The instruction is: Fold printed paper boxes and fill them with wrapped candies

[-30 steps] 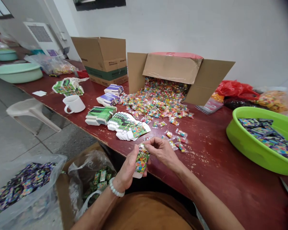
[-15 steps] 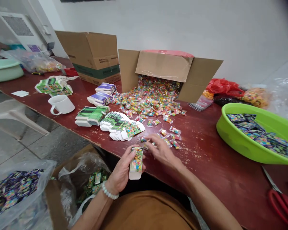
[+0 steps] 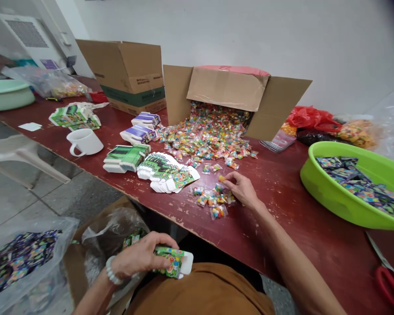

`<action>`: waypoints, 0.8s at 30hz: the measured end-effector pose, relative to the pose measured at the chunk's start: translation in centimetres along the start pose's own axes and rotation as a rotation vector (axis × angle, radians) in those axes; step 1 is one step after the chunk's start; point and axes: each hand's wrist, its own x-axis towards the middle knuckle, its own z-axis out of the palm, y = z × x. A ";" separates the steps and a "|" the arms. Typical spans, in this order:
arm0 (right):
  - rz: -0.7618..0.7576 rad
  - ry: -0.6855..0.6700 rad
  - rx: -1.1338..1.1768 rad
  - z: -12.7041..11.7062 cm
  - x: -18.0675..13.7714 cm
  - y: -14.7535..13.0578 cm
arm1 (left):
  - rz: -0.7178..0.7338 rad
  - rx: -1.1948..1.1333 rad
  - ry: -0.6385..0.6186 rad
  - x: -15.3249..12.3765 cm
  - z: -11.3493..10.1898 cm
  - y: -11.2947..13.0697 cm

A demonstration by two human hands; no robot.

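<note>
My left hand [image 3: 139,254], a pale bead bracelet at its wrist, holds a small green printed candy box [image 3: 173,263] low in front of my body. A white flap stands out at the box's right end. Over the table, my right hand [image 3: 244,190] pinches a small wrapped candy packet [image 3: 222,179], yellowish at the fingertips. Just below it lies a small group of clear candy packets [image 3: 212,197]. Flattened green boxes [image 3: 167,170] are fanned out left of that group. Behind, a heap of candy packets [image 3: 205,138] spills from a tipped carton [image 3: 225,89].
A lime-green basin [image 3: 318,192] of dark packets stands right, near red-handled scissors [image 3: 389,280]. Left are a white mug [image 3: 85,142], purple boxes [image 3: 139,133] and an upright carton [image 3: 141,83]. Below the table edge sit a bag of packets [image 3: 22,258] and a lined carton [image 3: 77,280].
My left hand has moved down and left, turning the box on its side with its flap to the right. My right hand has moved away from the box, up and right to the candy packets.
</note>
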 end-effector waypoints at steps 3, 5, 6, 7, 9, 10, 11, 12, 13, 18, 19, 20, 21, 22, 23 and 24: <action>-0.086 -0.213 0.475 -0.1 -2.4 -2.8 | -0.003 -0.008 -0.045 -0.4 -0.8 0.5; -0.140 -0.438 0.695 0.1 -4.3 -5.0 | 0.024 -0.203 -0.042 -0.3 -0.5 1.1; -0.190 -0.478 0.722 0.3 -5.2 -6.0 | 0.046 -0.309 -0.038 -0.2 -0.2 1.5; -0.251 -0.480 0.721 0.6 -5.9 -6.8 | 0.072 -0.396 -0.038 -0.1 0.2 2.0; -0.370 -0.430 0.640 1.0 -6.7 -8.0 | 0.131 -0.489 -0.045 0.2 1.0 2.8; -0.420 -0.401 0.573 1.2 -6.8 -8.4 | 0.159 -0.504 -0.048 0.4 1.4 3.2; -0.461 -0.379 0.500 1.2 -6.8 -8.6 | 0.182 -0.508 -0.041 0.5 1.7 3.6; -0.498 -0.362 0.426 1.2 -6.7 -8.8 | 0.196 -0.504 -0.028 0.6 2.1 3.9; -0.534 -0.349 0.361 1.1 -6.5 -8.9 | 0.207 -0.496 -0.004 0.8 2.4 4.2; -0.633 -0.338 0.229 0.3 -6.3 -9.9 | 0.279 -0.467 0.068 1.3 3.3 5.2; -0.618 -0.356 0.248 0.2 -6.4 -10.1 | 0.299 -0.479 0.074 1.4 3.5 5.3; -0.591 -0.377 0.281 0.2 -6.5 -10.3 | 0.315 -0.497 0.085 1.5 3.6 5.4; -0.556 -0.385 0.327 0.3 -6.5 -10.5 | 0.324 -0.518 0.105 1.7 3.8 5.5; -0.514 -0.373 0.383 0.3 -6.5 -10.6 | 0.324 -0.545 0.131 1.8 3.9 5.5; -0.466 -0.341 0.446 0.4 -6.4 -10.7 | 0.316 -0.582 0.161 1.9 4.0 5.6; -0.411 -0.299 0.512 0.4 -6.3 -10.7 | 0.301 -0.632 0.193 2.0 4.1 5.6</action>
